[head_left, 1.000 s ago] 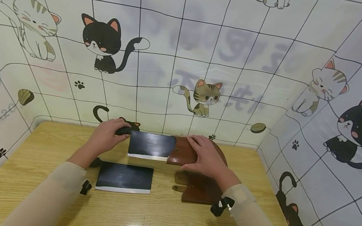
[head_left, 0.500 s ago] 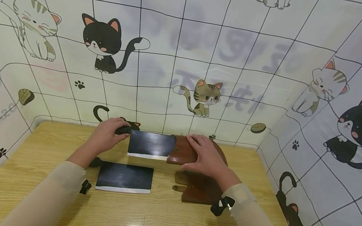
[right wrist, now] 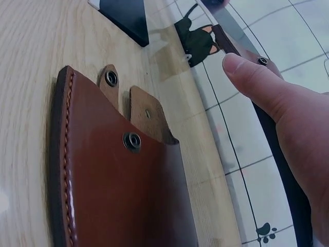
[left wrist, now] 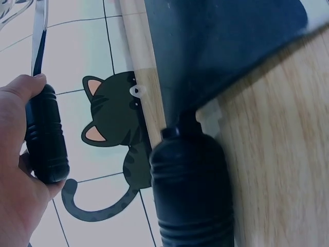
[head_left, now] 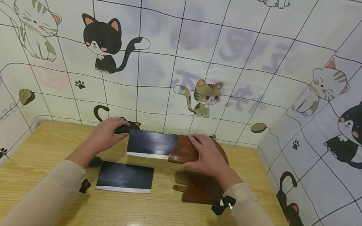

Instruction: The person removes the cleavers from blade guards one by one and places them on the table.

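My left hand [head_left: 106,135] grips the black ridged handle [left wrist: 46,136] of a cleaver, raised at the back of the table. Its dark blade [head_left: 151,143] with a pale cutting edge runs rightward to the mouth of a brown leather sheath [head_left: 179,151]. The blade's far end is hidden there. My right hand [head_left: 209,156] holds that sheath, thumb below and fingers over the top. Nearer me, a second cleaver [head_left: 125,178] lies on the table, its black handle [left wrist: 193,190] large in the left wrist view. A second brown sheath [right wrist: 123,180] with metal snaps lies under my right hand.
The wooden table [head_left: 147,224] ends at a cloth wall [head_left: 160,65] printed with cats and grid lines. More of this cloth closes in the left and right sides. A bright reflection shows on the table's near part.
The held cleaver has shifted very slightly left and the sheath slightly right, so a little more blade shows between my hands. The cleaver and sheath on the table have not moved.
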`<state>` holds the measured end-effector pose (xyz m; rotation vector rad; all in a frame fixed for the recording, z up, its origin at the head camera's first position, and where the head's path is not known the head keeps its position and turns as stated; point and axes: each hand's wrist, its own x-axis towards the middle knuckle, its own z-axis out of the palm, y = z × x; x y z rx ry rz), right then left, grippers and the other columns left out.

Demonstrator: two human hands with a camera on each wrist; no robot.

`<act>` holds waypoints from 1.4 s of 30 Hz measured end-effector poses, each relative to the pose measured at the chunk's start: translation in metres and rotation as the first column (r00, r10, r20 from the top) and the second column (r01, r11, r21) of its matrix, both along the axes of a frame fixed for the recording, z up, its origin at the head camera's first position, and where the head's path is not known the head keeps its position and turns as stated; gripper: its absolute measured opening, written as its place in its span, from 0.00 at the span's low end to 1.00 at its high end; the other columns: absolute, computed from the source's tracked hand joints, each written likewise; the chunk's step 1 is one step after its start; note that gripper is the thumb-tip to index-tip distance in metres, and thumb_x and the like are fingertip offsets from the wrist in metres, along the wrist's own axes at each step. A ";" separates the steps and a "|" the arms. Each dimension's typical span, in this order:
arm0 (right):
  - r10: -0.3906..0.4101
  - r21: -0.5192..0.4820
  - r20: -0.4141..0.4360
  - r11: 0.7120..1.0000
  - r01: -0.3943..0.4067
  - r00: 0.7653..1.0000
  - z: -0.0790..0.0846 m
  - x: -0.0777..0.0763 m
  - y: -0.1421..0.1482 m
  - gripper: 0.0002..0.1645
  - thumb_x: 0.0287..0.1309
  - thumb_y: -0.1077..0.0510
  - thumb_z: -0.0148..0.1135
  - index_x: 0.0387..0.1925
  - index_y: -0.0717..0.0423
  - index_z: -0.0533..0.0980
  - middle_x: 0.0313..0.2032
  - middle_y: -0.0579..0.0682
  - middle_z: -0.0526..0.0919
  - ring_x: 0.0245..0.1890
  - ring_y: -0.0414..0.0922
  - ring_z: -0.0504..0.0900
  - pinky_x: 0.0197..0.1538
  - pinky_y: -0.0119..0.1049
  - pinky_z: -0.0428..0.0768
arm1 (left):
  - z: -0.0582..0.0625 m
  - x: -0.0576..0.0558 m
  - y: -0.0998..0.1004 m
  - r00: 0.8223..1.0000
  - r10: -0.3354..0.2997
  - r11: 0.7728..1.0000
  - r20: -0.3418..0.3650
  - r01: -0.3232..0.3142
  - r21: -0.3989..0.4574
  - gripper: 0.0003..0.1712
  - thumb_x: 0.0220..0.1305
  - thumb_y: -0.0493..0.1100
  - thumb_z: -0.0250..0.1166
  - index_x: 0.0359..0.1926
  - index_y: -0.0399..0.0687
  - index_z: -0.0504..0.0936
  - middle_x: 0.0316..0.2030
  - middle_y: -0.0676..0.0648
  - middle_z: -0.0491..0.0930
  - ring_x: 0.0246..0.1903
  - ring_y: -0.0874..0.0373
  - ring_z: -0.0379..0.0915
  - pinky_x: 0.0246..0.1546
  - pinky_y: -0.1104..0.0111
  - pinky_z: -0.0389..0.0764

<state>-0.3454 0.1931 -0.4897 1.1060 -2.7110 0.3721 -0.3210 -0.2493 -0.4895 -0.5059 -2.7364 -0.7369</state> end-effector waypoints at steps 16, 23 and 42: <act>0.000 -0.008 -0.006 1.000 0.000 1.000 -0.001 -0.003 0.003 0.73 0.48 0.27 0.86 0.85 0.56 0.64 0.79 0.57 0.69 0.79 0.60 0.66 0.80 0.63 0.62 | 0.000 0.004 -0.010 1.000 0.001 1.000 -0.001 -0.001 0.003 0.20 0.76 0.42 0.74 0.65 0.43 0.86 0.54 0.40 0.84 0.55 0.38 0.82 0.53 0.41 0.82; -0.009 -0.015 0.015 1.000 0.009 1.000 0.001 -0.001 0.002 0.73 0.48 0.31 0.89 0.86 0.53 0.63 0.79 0.57 0.68 0.80 0.60 0.65 0.80 0.63 0.62 | -0.001 0.003 -0.012 1.000 -0.002 1.000 0.004 0.002 0.007 0.20 0.76 0.42 0.75 0.64 0.44 0.86 0.53 0.41 0.84 0.53 0.39 0.82 0.52 0.41 0.82; -0.046 -0.007 0.036 0.999 0.046 0.998 0.000 -0.001 0.012 0.73 0.48 0.31 0.89 0.86 0.54 0.63 0.79 0.59 0.68 0.80 0.61 0.64 0.81 0.63 0.60 | -0.003 0.001 -0.030 1.000 0.018 1.000 0.015 -0.018 0.015 0.20 0.76 0.40 0.74 0.64 0.40 0.85 0.59 0.37 0.84 0.60 0.34 0.81 0.58 0.38 0.81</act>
